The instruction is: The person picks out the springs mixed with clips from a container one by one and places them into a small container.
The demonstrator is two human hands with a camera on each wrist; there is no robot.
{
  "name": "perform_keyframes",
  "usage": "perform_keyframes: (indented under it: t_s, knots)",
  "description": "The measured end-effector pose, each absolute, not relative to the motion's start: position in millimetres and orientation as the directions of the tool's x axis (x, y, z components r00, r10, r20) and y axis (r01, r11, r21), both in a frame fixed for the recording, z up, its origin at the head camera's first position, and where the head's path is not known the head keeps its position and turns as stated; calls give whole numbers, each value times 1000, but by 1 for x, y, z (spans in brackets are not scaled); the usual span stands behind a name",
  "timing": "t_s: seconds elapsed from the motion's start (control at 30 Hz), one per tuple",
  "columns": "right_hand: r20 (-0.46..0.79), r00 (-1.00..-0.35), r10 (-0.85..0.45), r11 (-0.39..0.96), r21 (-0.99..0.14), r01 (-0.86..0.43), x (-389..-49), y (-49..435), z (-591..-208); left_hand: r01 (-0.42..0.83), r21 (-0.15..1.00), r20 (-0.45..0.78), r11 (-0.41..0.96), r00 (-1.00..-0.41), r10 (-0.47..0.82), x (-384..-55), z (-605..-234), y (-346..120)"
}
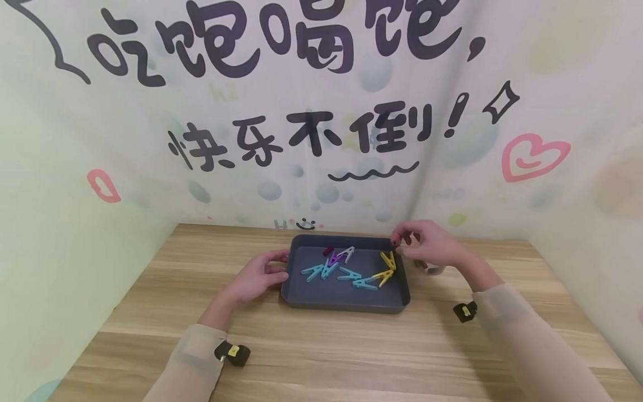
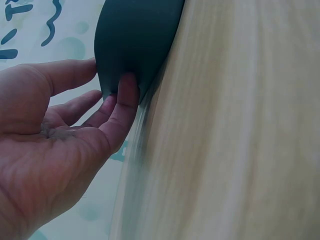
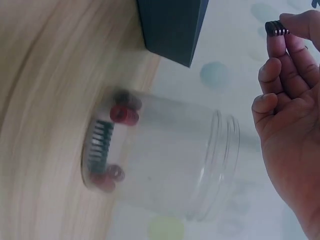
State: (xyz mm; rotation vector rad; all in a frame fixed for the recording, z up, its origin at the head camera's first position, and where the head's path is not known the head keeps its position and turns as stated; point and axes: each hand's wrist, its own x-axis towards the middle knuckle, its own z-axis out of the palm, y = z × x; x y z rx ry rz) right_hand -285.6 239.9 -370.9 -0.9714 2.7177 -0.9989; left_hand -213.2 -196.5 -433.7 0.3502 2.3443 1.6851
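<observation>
A dark grey tray (image 1: 346, 306) stands on the table with several small clothespins in it: light blue (image 1: 350, 274), yellow (image 1: 384, 277), purple (image 1: 334, 258) and white (image 1: 348, 254). My left hand (image 1: 256, 276) rests its fingertips against the tray's left end wall (image 2: 137, 40), fingers loosely bent. Above the tray's far right corner, my right hand (image 1: 429, 244) pinches a small dark ribbed cylinder (image 3: 276, 28) between thumb and fingertip. Close below that hand is a clear jar (image 3: 170, 155), mostly hidden by it in the head view.
Inside the jar lie red ribbed cylinders (image 3: 124, 115) and a dark comb-like piece (image 3: 101, 145). A small dark red piece (image 1: 329, 250) is at the tray's back. The wooden table (image 1: 321, 357) meets a printed wall (image 1: 226, 190) just behind the tray.
</observation>
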Motion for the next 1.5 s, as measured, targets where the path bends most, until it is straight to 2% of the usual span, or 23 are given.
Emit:
perform_keyframes:
  t_s: [0.33,0.97,1.33,1.5]
  knots:
    - [209,-797,-566,577,-590,-565,-282,263,-366,66,944,-46,322,-944,327,-214,-433,-197]
    - [183,-872,-454,658,-591,-467,-285,313,-370,79,943,-33,322,-944,329,-213,-435,-198]
    - [225,-871,-436,696,-529,-486,-291,327,-381,62,934,-53,351,-949,310,-212,-434,-197]
    - [206,-879,-430,686,-559,-467,-290,329,-380,68,934,-50,350,-947,318,-212,-433,-196]
